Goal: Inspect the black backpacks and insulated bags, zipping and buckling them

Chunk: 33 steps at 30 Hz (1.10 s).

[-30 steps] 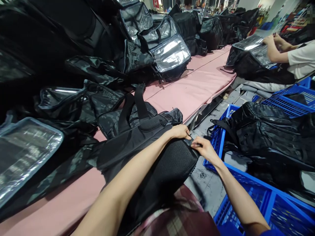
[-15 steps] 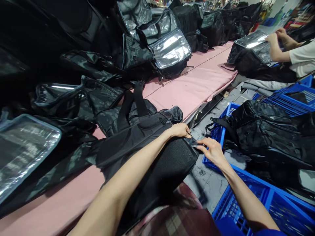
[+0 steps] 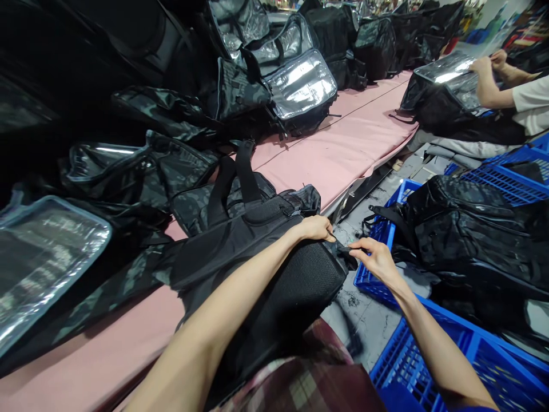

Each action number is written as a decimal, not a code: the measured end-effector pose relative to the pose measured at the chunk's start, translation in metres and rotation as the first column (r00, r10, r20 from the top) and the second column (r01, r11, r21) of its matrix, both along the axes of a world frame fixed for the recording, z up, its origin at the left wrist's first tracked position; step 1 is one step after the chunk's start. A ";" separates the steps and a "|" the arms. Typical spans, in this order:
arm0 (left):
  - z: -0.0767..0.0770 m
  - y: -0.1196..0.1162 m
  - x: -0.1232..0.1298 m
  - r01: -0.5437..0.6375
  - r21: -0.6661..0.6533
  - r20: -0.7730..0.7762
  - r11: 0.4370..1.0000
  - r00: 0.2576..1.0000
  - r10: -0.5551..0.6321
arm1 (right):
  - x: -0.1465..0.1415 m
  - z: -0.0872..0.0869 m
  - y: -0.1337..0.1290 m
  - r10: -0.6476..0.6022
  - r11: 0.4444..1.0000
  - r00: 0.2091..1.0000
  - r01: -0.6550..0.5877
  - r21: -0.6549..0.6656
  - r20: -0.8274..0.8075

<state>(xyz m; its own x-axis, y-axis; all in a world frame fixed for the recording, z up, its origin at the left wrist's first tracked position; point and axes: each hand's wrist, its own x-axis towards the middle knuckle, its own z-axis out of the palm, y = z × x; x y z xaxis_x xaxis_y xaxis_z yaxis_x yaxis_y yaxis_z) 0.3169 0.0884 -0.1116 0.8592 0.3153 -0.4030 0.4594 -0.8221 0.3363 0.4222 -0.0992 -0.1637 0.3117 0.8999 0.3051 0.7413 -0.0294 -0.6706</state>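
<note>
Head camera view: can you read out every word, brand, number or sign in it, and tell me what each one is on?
There is no text that I can read.
Black backpack in the hands: no lettering visible.
Dark backpack in the blue crate: any marking is too small to read.
Far background: too blurred to tell.

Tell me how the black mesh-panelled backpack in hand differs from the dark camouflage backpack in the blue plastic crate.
The black mesh-panelled backpack looks mostly plain; the dark camouflage backpack looks patterned. The left hand grips the first near a corner; no hand touches the second, resting in the blue plastic crate. Both are dark.
</note>
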 end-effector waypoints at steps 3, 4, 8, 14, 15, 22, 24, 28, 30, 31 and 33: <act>-0.003 0.001 0.001 -0.005 -0.014 0.021 1.000 1.000 0.006 | -0.002 0.000 -0.001 0.028 1.000 0.998 -0.028 -0.012 0.050; -0.004 0.002 0.000 -0.007 -0.021 0.031 1.000 1.000 0.007 | -0.003 -0.001 -0.001 0.049 0.999 0.998 -0.048 -0.017 0.047; -0.008 0.004 -0.004 -0.004 -0.070 0.117 0.998 0.993 0.012 | -0.002 -0.012 -0.009 -0.103 0.994 0.974 0.105 0.000 -0.202; -0.011 -0.004 -0.035 -0.024 -0.125 0.384 0.992 0.921 0.071 | -0.020 -0.045 -0.011 -0.360 0.925 0.897 0.378 0.027 -0.256; -0.011 -0.006 -0.043 -0.044 -0.149 0.458 0.988 0.882 0.108 | -0.025 -0.046 -0.008 -0.368 0.919 0.892 0.393 0.046 -0.263; 0.057 -0.023 -0.106 -0.211 -0.326 0.889 0.922 0.265 0.375 | -0.063 0.047 0.046 -0.368 0.774 0.915 0.401 0.490 -0.166; 0.096 -0.032 -0.134 -0.294 -0.278 0.950 0.914 0.059 0.307 | -0.079 0.096 0.062 -0.289 0.643 0.957 0.216 0.735 -0.029; 0.139 -0.062 -0.209 -0.453 -0.054 0.984 0.890 -0.175 -0.029 | -0.117 0.181 0.084 -0.171 0.488 0.951 -0.144 0.861 0.256; 0.133 -0.078 -0.245 -0.495 0.101 0.980 0.863 -0.101 -0.173 | -0.131 0.203 0.094 -0.077 0.529 0.933 -0.262 0.807 0.353; 0.126 -0.085 -0.261 -0.509 0.197 0.973 0.838 -0.006 -0.232 | -0.135 0.209 0.100 -0.009 0.558 0.919 -0.322 0.765 0.394; 0.113 -0.096 -0.288 -0.506 0.415 0.906 0.756 0.306 -0.293 | -0.139 0.211 0.113 0.147 0.580 0.887 -0.435 0.689 0.437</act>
